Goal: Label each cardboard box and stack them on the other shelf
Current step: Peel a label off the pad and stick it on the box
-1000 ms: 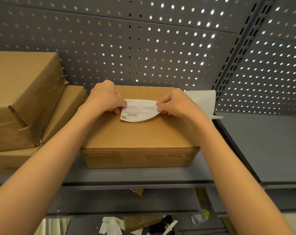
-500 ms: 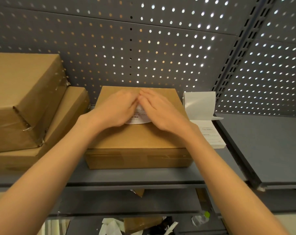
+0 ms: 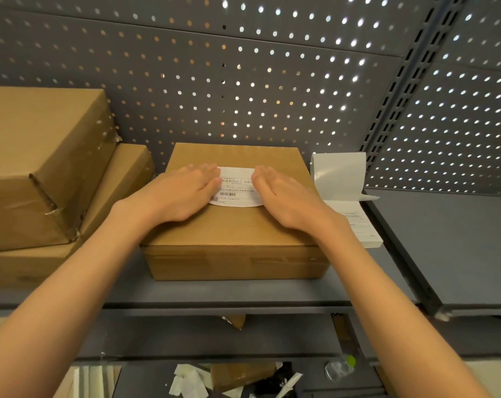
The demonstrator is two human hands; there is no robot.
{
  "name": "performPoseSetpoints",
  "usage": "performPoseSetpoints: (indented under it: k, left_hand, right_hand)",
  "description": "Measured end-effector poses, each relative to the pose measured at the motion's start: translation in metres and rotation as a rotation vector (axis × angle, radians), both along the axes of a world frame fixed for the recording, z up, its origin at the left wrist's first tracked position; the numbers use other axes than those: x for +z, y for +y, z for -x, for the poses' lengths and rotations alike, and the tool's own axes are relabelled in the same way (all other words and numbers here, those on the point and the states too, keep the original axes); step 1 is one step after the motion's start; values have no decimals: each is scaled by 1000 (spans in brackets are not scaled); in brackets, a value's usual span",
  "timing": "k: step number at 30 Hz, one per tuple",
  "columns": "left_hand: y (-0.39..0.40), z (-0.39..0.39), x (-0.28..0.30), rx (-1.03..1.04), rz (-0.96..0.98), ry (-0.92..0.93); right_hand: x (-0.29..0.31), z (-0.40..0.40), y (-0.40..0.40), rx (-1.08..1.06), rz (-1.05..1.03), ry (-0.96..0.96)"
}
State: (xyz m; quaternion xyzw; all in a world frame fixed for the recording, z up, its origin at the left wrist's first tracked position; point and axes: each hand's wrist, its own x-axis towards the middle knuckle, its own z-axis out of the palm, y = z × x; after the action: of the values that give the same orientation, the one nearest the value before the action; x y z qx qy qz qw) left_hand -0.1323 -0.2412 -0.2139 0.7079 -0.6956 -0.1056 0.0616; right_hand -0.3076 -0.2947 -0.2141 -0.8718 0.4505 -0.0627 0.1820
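A flat cardboard box [image 3: 232, 222] sits on a grey metal shelf [image 3: 243, 294], seen from above by the person working on it. A white shipping label [image 3: 238, 187] with a barcode and printed text lies on the box's top face, toward its far edge. The left hand [image 3: 180, 193] lies flat with straight fingers over the label's left end, and the right hand [image 3: 283, 196] lies flat the same way over its right end; neither hand has a grip on anything, the fingers only pressing down. Just right of the box, a stack of labels [image 3: 358, 225] rests on the shelf, with a curl of glossy backing paper [image 3: 339, 175] standing up behind it. To the left, a large taped cardboard box [image 3: 42, 162] sits tilted on another flat box [image 3: 28, 262]. A perforated grey back panel [image 3: 215, 81] rises behind everything. A second, bare shelf [image 3: 444, 248] adjoins on the right. Below, paper scraps and a plastic bottle [image 3: 339, 367] lie on a lower level.
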Motion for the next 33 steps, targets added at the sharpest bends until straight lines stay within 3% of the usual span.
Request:
performPoseSetpoints:
  k: [5,9,13,25,33]
  left_hand:
    - [8,-1,0,20,59,-23]
    - [9,7,-7,-96,133,6]
    - [14,17,-14,-155,84,19]
    - [34,11,-4,-19,111,-58]
    - [39,33,-17,-203,161,38]
  right_hand:
    - [-7,2,0,-56,94,-8]
    - [1,-7,19,98,94,-16]
    - [-9,-13,35,167,83,36]
    - [-11,10,39,-2,148,51]
    - [-17,-1,60,129,155,15]
